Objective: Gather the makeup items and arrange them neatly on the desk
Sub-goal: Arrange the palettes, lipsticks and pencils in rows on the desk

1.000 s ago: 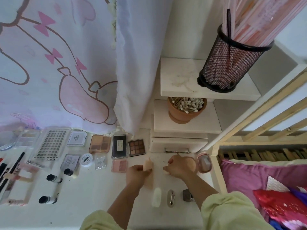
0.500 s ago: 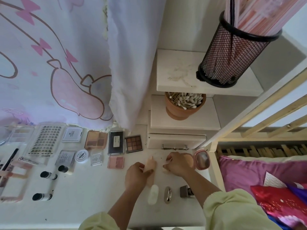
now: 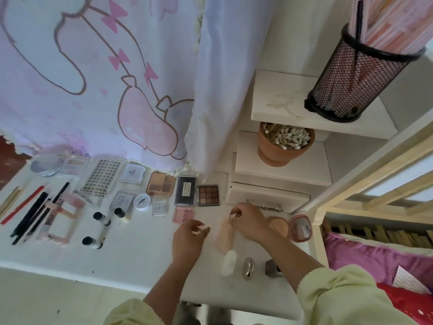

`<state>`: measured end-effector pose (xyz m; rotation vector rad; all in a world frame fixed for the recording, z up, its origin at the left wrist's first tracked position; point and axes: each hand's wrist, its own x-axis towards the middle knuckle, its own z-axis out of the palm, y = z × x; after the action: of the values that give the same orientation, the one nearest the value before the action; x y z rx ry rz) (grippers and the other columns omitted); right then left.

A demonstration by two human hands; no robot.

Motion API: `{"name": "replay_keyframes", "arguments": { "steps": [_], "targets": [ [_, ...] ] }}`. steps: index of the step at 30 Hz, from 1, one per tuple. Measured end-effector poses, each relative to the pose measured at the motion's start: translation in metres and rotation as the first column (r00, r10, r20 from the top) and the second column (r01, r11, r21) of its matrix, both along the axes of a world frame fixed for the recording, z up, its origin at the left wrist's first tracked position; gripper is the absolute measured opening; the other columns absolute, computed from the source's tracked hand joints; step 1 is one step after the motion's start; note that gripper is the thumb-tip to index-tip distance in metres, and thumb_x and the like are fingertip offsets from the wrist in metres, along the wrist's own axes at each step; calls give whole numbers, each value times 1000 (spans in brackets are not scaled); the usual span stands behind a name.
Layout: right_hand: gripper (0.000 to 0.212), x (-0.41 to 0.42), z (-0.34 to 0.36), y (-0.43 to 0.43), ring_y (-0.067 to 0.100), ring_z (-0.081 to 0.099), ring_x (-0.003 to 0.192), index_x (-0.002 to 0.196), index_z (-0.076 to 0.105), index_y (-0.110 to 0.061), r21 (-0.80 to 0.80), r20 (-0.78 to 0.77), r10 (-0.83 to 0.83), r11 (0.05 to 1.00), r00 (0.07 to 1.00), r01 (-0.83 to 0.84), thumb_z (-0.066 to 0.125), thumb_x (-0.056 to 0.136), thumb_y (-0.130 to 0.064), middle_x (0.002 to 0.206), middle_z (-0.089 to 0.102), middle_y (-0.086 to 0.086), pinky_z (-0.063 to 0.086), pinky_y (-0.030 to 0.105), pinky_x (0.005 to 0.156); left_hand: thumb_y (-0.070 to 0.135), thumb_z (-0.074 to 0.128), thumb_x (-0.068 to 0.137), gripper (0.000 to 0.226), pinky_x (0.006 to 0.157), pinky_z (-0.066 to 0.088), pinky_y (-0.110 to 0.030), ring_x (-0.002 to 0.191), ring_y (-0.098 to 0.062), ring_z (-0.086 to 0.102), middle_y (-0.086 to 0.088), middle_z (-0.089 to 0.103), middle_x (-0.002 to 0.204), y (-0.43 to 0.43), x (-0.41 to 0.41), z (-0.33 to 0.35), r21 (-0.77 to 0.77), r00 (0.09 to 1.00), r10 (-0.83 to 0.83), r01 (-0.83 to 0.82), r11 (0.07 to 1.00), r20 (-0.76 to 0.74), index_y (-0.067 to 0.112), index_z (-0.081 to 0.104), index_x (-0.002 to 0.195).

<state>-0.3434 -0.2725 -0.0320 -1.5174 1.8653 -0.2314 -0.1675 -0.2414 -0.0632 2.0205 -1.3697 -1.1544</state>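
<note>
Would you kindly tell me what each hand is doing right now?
Left hand: open, holding nothing.
Right hand: pinching the top of the peach tube.

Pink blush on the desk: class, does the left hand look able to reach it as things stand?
Probably yes. The left hand holds nothing and hovers close to the pink blush; nothing lies on it or between them. The right hand, pinching the tube, is off to the other side.
</note>
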Motion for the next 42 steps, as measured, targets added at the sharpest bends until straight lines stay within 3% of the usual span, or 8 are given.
{"name": "replay_keyframes", "arguments": {
  "steps": [5, 12, 17, 20, 25, 30, 36, 42],
  "targets": [
    [26, 53, 4, -8, 14, 59, 89, 110, 65, -15, -5, 82, 57, 998, 995, -57, 68, 86, -21, 99, 63, -1, 46, 23, 75, 26, 68, 87, 16, 75, 44, -24, 83, -10, 60, 3, 69, 96, -3, 45, 1, -36, 995, 94, -93, 995, 16, 18, 68, 101],
    [35, 114, -12, -27, 20, 60, 98, 121, 58, -15, 66, -3, 36, 997, 999, -35, 65, 89, -30, 112, 63, 5, 45, 26, 77, 23, 60, 92, 19, 77, 40, -22, 85, -11, 57, 0, 69, 102, -25, 93, -7, 41, 996, 89, -88, 995, -17, 14, 67, 108],
    [38, 135, -36, -31, 23, 60, 102, 121, 55, -12, 117, -28, -209, 971, 978, 210, 64, 89, -30, 113, 63, 5, 47, 30, 81, 19, 56, 93, 29, 92, 47, -30, 100, -20, 63, -5, 70, 109, -36, 104, -13, 112, 993, 40, -27, 993, -108, 13, 65, 120],
    [27, 144, -44, -30, 18, 56, 82, 103, 58, -8, 139, 10, -391, 912, 921, 386, 60, 90, -31, 91, 61, 3, 42, 26, 64, 17, 53, 94, 31, 97, 48, -36, 104, -21, 64, -7, 70, 112, -43, 107, -17, 139, 989, -37, 57, 989, -144, 14, 64, 123],
    [22, 153, -53, -30, 14, 50, 62, 83, 60, -6, 177, 101, -584, 807, 805, 563, 66, 85, -27, 68, 53, 1, 30, 23, 49, 11, 51, 94, 27, 80, 49, -29, 86, -19, 65, 0, 71, 90, -51, 111, -9, 128, 970, -126, 155, 980, -207, 28, 72, 93],
    [33, 156, -56, -24, 21, 49, 56, 55, 53, -9, 214, 181, -672, 739, 718, 639, 70, 80, -23, 56, 48, 8, 38, 30, 55, 9, 48, 92, 32, 75, 50, -32, 81, -22, 65, -1, 70, 84, -51, 114, -3, 166, 960, -151, 193, 967, -237, 34, 62, 80],
    [28, 154, -56, -20, 25, 66, 78, 96, 57, -10, 235, 271, -706, 708, 655, 666, 76, 80, -22, 87, 69, 13, 52, 36, 70, 10, 51, 91, 27, 81, 52, -39, 77, -20, 61, -6, 71, 86, -51, 114, -2, 232, 953, -64, 136, 963, -295, 29, 64, 77],
    [7, 144, -22, -20, 19, 66, 68, 83, 70, -11, 184, 368, -580, 811, 726, 555, 75, 83, -16, 80, 73, 10, 59, 34, 73, 21, 63, 93, 15, 74, 56, -29, 75, -18, 70, -10, 74, 86, -50, 119, 5, 343, 823, 182, 17, 939, -539, 9, 71, 91]
  ]
}}
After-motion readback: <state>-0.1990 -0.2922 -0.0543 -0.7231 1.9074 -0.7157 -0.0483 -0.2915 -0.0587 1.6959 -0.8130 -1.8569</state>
